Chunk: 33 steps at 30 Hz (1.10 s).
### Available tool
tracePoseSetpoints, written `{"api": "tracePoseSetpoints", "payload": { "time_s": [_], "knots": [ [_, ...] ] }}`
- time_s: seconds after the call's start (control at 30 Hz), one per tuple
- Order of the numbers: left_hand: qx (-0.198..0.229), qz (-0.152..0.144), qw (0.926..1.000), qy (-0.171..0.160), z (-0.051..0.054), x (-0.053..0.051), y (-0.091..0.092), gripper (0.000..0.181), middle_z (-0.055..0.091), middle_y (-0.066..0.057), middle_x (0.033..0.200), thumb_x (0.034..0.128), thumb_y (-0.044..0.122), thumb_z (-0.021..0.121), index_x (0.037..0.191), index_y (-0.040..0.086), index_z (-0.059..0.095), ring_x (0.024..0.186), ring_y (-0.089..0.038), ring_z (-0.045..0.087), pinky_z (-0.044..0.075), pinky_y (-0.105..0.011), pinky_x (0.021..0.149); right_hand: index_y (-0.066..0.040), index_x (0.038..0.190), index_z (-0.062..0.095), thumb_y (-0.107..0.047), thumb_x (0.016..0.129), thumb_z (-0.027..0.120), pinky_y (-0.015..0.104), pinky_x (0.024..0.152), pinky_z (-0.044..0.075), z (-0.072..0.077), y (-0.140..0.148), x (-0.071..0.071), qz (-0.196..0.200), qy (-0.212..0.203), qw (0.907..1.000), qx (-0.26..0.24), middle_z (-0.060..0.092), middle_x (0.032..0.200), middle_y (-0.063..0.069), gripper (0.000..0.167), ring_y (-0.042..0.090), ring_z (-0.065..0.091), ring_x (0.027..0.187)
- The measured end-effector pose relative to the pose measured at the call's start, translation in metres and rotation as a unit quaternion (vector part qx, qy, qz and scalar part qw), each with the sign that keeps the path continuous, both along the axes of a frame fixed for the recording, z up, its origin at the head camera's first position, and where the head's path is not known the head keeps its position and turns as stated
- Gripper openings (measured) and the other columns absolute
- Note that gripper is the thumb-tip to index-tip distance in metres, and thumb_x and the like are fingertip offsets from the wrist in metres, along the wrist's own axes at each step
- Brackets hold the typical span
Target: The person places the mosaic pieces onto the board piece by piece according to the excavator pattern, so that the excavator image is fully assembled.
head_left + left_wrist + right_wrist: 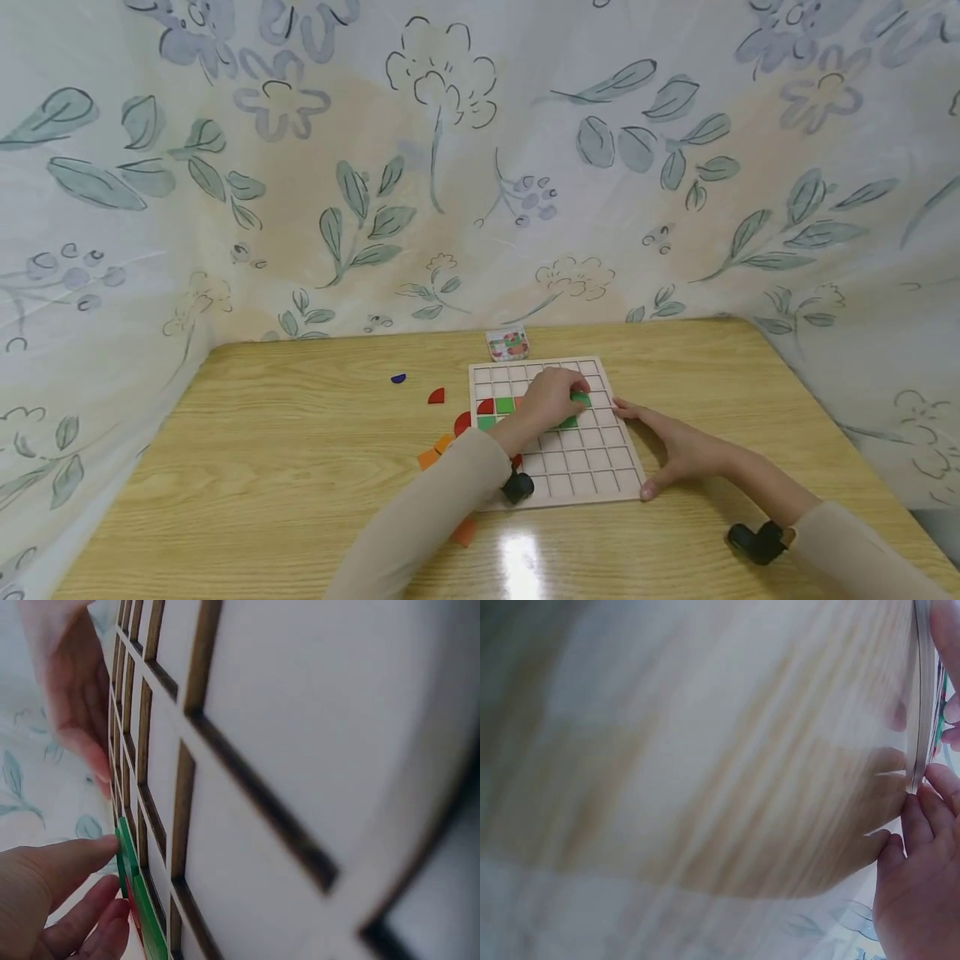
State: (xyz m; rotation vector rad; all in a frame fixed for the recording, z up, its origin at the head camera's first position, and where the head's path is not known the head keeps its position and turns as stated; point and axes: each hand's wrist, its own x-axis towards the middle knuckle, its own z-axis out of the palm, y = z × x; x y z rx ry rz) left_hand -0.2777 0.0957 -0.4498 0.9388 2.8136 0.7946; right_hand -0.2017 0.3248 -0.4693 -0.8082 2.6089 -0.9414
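A pale wooden grid board (pixel 585 461) lies on the table, with green, red and orange pieces in several of its cells. My left hand (pixel 551 396) reaches across the board and pinches a green piece (pixel 580 399) at a cell right of the middle. In the left wrist view the thumb touches the edge of that green piece (pixel 127 851), fingers close below. My right hand (pixel 686 450) rests against the board's right side, fingertips at the edge and thumb by the near corner. The right wrist view has its fingers (pixel 922 825) touching the board's side. My left forearm hides some cells.
Loose pieces lie left of the board: a red quarter circle (pixel 437 397), a blue half circle (pixel 398 378) and orange pieces (pixel 428 458). A small patterned card or box (pixel 507 342) stands behind the board. A floral cloth (pixel 450 167) hangs at the table's back.
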Motion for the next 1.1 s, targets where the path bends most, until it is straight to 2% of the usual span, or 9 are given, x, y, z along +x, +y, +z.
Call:
{"api": "tracePoseSetpoints", "payload": {
  "time_s": [0.17, 0.43, 0.57, 0.67, 0.8, 0.93, 1.0, 1.1],
  "knots": [
    [0.000, -0.005, 1.0000, 0.005, 0.001, -0.001, 0.001, 0.018, 0.068, 0.006, 0.091, 0.0789, 0.017, 0.073, 0.097, 0.016, 0.070, 0.083, -0.004, 0.060, 0.044, -0.015, 0.072, -0.008, 0.141, 0.031, -0.046, 0.054, 0.083, 0.003, 0.097, 0.008, 0.001, 0.000, 0.000, -0.003, -0.002, 1.0000, 0.002, 0.018, 0.152, 0.011, 0.108, 0.013, 0.012, 0.137],
    [0.014, -0.034, 0.9993, -0.007, -0.001, -0.006, -0.003, 0.017, 0.068, 0.006, 0.092, 0.0817, 0.020, 0.070, 0.098, 0.016, 0.069, 0.083, -0.003, 0.060, 0.044, -0.014, 0.072, -0.005, 0.140, 0.032, -0.045, 0.055, 0.083, 0.002, 0.097, 0.008, 0.001, -0.001, -0.001, 0.006, 0.004, 0.9999, -0.011, 0.019, 0.152, 0.014, 0.107, 0.002, 0.009, 0.135],
    [0.058, -0.050, 0.9959, -0.049, 0.003, -0.009, -0.012, 0.020, 0.068, 0.005, 0.092, 0.0840, 0.024, 0.068, 0.102, 0.014, 0.069, 0.080, -0.003, 0.059, 0.044, -0.014, 0.070, -0.006, 0.140, 0.032, -0.045, 0.054, 0.083, 0.002, 0.096, 0.008, 0.001, -0.001, 0.000, 0.004, 0.001, 0.9999, -0.010, 0.019, 0.152, 0.013, 0.108, 0.006, 0.011, 0.136],
    [0.089, -0.060, 0.9901, -0.091, 0.012, -0.012, -0.021, 0.023, 0.067, 0.005, 0.092, 0.0847, 0.026, 0.067, 0.104, 0.014, 0.068, 0.079, -0.004, 0.058, 0.045, -0.016, 0.068, -0.008, 0.141, 0.031, -0.046, 0.054, 0.083, 0.003, 0.097, 0.008, 0.001, -0.001, -0.001, -0.001, -0.004, 1.0000, -0.002, 0.019, 0.152, 0.012, 0.108, 0.022, 0.014, 0.139],
    [0.093, -0.078, 0.9824, -0.142, 0.023, -0.014, -0.038, 0.026, 0.066, 0.005, 0.094, 0.0855, 0.027, 0.066, 0.108, 0.014, 0.067, 0.082, -0.004, 0.059, 0.046, -0.018, 0.072, -0.011, 0.142, 0.029, -0.047, 0.056, 0.082, 0.007, 0.099, 0.009, 0.002, 0.000, -0.001, -0.006, -0.012, 0.9998, 0.017, 0.017, 0.153, 0.011, 0.107, 0.039, 0.016, 0.137],
    [0.089, -0.095, 0.9769, -0.169, 0.030, -0.011, -0.056, 0.028, 0.066, 0.005, 0.097, 0.0864, 0.027, 0.064, 0.109, 0.012, 0.067, 0.088, -0.005, 0.059, 0.047, -0.019, 0.077, -0.011, 0.142, 0.028, -0.046, 0.058, 0.082, 0.007, 0.099, 0.009, 0.002, 0.000, 0.000, -0.008, -0.019, 0.9996, 0.019, 0.016, 0.153, 0.011, 0.106, 0.040, 0.015, 0.137],
    [0.080, -0.098, 0.9775, -0.169, 0.034, -0.009, -0.067, 0.027, 0.066, 0.005, 0.098, 0.0868, 0.027, 0.064, 0.109, 0.012, 0.067, 0.089, -0.005, 0.059, 0.046, -0.020, 0.078, -0.010, 0.142, 0.029, -0.045, 0.057, 0.082, 0.006, 0.098, 0.008, 0.002, 0.000, 0.000, -0.008, -0.017, 0.9997, 0.017, 0.016, 0.153, 0.011, 0.106, 0.038, 0.015, 0.137],
    [0.074, -0.096, 0.9781, -0.169, 0.038, -0.005, -0.085, 0.025, 0.067, 0.004, 0.098, 0.0867, 0.025, 0.064, 0.107, 0.010, 0.067, 0.088, -0.006, 0.059, 0.047, -0.020, 0.076, -0.010, 0.142, 0.029, -0.046, 0.057, 0.082, 0.005, 0.097, 0.008, 0.002, 0.000, 0.000, -0.008, -0.014, 0.9998, 0.015, 0.017, 0.153, 0.011, 0.107, 0.029, 0.014, 0.139]
  ]
}}
